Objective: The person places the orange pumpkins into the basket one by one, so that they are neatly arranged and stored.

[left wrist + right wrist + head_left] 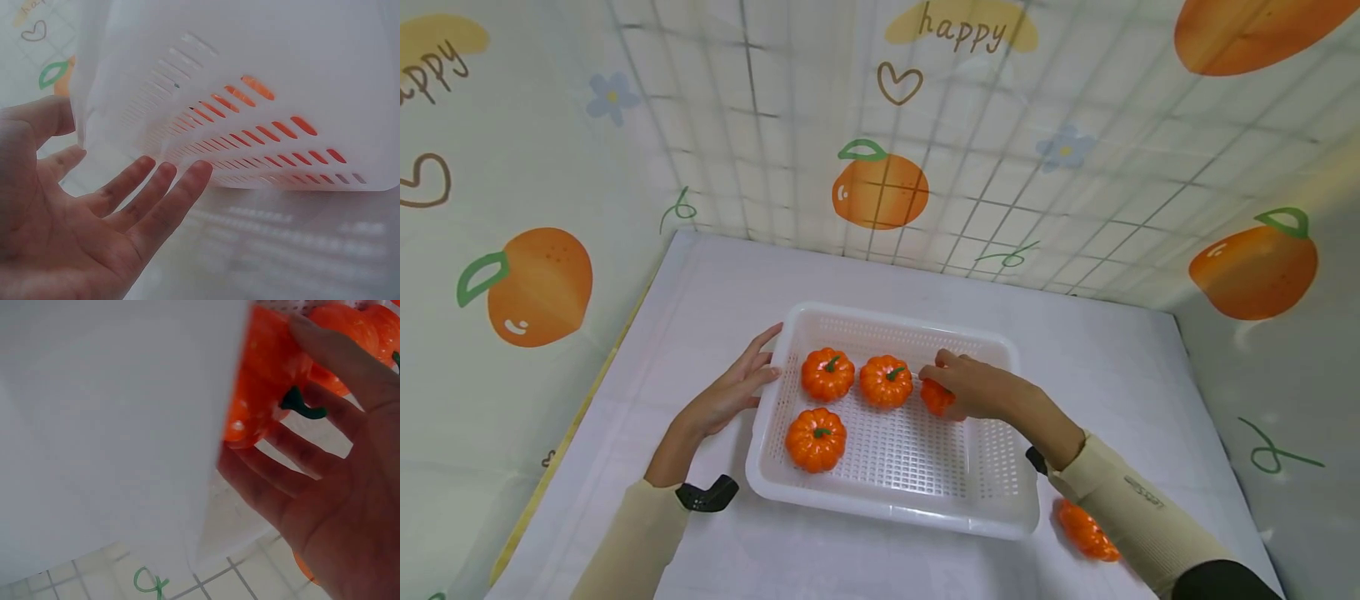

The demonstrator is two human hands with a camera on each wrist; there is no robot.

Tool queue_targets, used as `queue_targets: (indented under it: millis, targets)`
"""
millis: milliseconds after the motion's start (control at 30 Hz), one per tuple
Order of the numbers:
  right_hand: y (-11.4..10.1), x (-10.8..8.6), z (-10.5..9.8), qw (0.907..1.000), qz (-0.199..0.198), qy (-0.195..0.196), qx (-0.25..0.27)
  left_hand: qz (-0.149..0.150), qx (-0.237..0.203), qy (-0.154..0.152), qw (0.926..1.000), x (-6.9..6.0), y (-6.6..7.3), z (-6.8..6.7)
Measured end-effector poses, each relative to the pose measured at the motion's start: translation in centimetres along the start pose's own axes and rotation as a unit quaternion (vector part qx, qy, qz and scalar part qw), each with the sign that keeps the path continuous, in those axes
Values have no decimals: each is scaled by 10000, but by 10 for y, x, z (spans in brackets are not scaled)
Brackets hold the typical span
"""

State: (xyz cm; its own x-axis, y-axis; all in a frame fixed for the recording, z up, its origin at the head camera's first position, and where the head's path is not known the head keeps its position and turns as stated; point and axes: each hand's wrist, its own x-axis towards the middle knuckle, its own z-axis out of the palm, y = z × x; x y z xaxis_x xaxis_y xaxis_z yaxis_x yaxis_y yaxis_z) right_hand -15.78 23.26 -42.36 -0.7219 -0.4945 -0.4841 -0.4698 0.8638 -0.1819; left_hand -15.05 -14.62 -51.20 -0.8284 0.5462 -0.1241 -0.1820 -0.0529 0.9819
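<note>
A white plastic basket [917, 517] with perforated walls stands on the table. Inside it are three orange toy pumpkins with green stems: one at the back left [827, 374], one beside it [886, 382] and one at the front left [816, 440]. My right hand [985, 388] is over the basket's right half, its thumb and fingers around another toy pumpkin [269, 375], which it partly hides in the head view. At the basket's left end, my left hand [730, 396] touches the outer wall and rim with loosely extended fingers [178, 206].
Another shiny orange piece [1086, 532] lies on the table right of the basket, partly under my right forearm. The white-covered table [722, 275] is enclosed by patterned curtains [805, 100] at the back and sides.
</note>
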Motion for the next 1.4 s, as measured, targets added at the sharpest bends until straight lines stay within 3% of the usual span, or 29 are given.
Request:
queue_targets:
  millis: [200, 467, 1000, 1200, 1400]
  targets:
    - [-3, 5, -3, 9996, 151, -190, -147, 21, 17, 5, 10000, 0, -1, 0]
    - [-9, 6, -9, 9986, 377, -359, 63, 30, 4, 8, 10000, 0, -1, -1]
    - [-12, 12, -15, 9984, 390, -405, 111, 51, -39, 22, 10000, 0, -2, -1]
    - [-6, 10, -14, 9991, 310, -267, 138, 54, 1, 21, 10000, 0, -2, 0]
    - [-1, -3, -21, 9996, 140, 175, 142, 63, 48, 39, 10000, 0, -3, 1]
